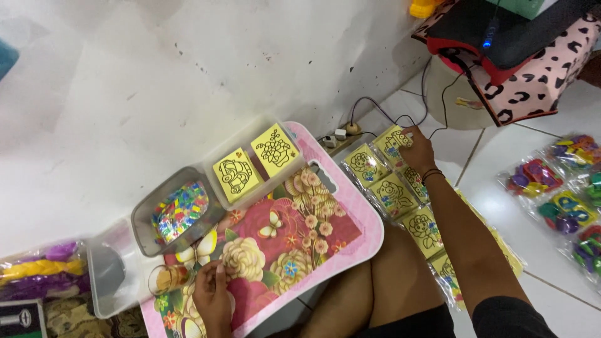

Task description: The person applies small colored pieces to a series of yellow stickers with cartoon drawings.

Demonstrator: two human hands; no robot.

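Observation:
My left hand [211, 294] rests on a pink flower-printed lap table [325, 225], fingers curled beside a small clear cup [168, 277] with something orange-brown in it. Whether it holds anything small I cannot tell. My right hand [415, 146] reaches out to the floor and presses on the farthest of several yellow picture cards in clear bags [391, 194], laid in a row beside my knee. Two more yellow cards [236, 174] stand in a clear box at the table's far edge. A grey tub [178, 209] holds a bag of colourful small pieces.
A white wall runs along the left. A power strip with cables [341, 133] lies by the wall. Bags of colourful foam shapes [563, 206] lie on the white tiles at right. A pink spotted bag [532, 69] sits at top right. A clear empty container [109, 269] stands at left.

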